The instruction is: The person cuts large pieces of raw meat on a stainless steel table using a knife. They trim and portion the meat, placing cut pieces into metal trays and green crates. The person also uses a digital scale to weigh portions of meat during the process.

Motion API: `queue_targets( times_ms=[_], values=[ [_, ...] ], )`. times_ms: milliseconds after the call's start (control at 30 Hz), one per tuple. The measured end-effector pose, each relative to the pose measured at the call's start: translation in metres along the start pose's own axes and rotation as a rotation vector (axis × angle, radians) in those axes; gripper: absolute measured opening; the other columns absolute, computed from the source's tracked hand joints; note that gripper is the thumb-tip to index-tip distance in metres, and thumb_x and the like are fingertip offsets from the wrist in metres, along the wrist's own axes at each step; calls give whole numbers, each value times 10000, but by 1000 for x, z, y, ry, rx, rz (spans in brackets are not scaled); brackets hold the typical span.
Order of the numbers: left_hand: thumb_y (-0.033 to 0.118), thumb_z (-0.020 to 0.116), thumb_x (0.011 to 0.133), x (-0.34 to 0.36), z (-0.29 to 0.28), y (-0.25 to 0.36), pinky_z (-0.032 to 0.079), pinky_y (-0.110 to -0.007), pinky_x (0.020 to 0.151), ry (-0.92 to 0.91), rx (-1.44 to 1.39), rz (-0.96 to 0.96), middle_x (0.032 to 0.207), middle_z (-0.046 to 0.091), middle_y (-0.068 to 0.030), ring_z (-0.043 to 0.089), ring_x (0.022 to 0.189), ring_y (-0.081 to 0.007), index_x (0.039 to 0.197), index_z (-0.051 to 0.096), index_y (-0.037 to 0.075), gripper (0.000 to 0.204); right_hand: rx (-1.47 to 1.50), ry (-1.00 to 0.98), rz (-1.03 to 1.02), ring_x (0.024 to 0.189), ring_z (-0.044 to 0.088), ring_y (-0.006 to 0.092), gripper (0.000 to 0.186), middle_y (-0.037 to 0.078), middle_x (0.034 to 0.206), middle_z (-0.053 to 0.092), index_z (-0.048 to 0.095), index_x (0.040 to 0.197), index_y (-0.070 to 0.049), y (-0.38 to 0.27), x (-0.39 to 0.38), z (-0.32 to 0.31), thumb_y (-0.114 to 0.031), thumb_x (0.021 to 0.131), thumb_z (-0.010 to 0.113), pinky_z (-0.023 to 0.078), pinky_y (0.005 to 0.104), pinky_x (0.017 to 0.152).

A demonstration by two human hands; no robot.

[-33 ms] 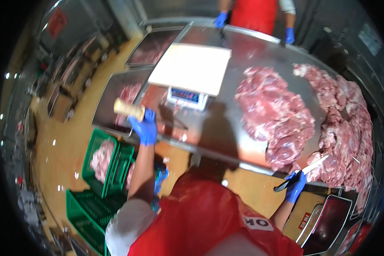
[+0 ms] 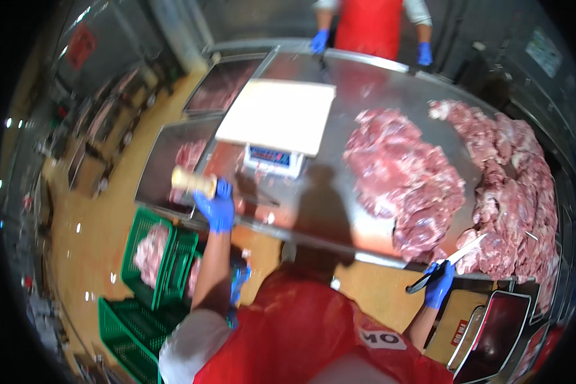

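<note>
- The left hand [image 2: 216, 210], in a blue glove, is closed around a tool with a pale wooden handle [image 2: 194, 182]; the handle sticks out to the left past the fist, over the left edge of the steel bench [image 2: 313, 211].
- A thin dark rod [image 2: 257, 200] runs from that fist to the right across the bench top, just in front of the scale [image 2: 274, 158]. What kind of tool it is cannot be told for sure.
- The right hand [image 2: 439, 284], also gloved in blue, is closed on the dark handle of a knife [image 2: 447, 264] at the near edge of the bench, well to the right of the scale. The pale blade points up and right, its tip touching the meat.
- Two big heaps of raw meat [image 2: 406, 176] lie right of the scale, the nearer heap reaching almost to the right hand.
- A white cutting board [image 2: 278, 115] sits on top of the scale.
- Left of the scale and lower down, green crates [image 2: 157, 256] stand on the floor, one with meat in it, under the left forearm.
- Beyond the scale, at the far side of the bench, another person in a red apron [image 2: 368, 25] stands with both blue-gloved hands at the bench edge.
</note>
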State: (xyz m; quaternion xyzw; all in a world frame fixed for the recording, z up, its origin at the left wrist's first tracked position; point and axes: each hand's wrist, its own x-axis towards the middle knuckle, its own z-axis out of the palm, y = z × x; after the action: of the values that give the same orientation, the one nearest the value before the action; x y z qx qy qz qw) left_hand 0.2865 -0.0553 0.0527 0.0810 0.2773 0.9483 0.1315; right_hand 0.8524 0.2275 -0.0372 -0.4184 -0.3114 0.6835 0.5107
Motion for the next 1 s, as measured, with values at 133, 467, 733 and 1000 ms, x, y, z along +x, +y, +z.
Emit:
queue_targets(
  times_ms=[133,467,733,1000],
  values=[
    [417,428,923,-31,2,-24,378,-390,695,-98,56,-121,802,574,-72,496,803,-215,786,534,118,345,261,-124,96,724,589,198,215,61,873,580,501,1169,-137,-24,-29,33,-242,981,504,518,346,622],
    [426,557,869,-109,-79,35,430,-433,891,-94,17,-1424,1221,516,-195,536,1068,-279,1348,380,73,621,14,-144,94,680,570,154,644,56,843,557,220,1524,-258,28,-86,73,-172,971,538,511,285,563],
    [249,725,791,-126,-65,17,491,-285,674,-891,1432,-990,859,666,-53,600,715,-123,898,684,18,258,-613,-102,-602,648,412,82,451,-3,767,474,425,1433,-38,-23,-83,176,-97,987,450,395,257,576],
    [210,688,829,-125,59,-39,456,-268,591,-1105,1215,-991,723,616,-30,570,666,-86,864,647,38,180,-805,150,-722,843,584,188,426,124,1060,648,452,1406,-15,59,-19,115,-126,995,427,472,350,749]
  ],
)
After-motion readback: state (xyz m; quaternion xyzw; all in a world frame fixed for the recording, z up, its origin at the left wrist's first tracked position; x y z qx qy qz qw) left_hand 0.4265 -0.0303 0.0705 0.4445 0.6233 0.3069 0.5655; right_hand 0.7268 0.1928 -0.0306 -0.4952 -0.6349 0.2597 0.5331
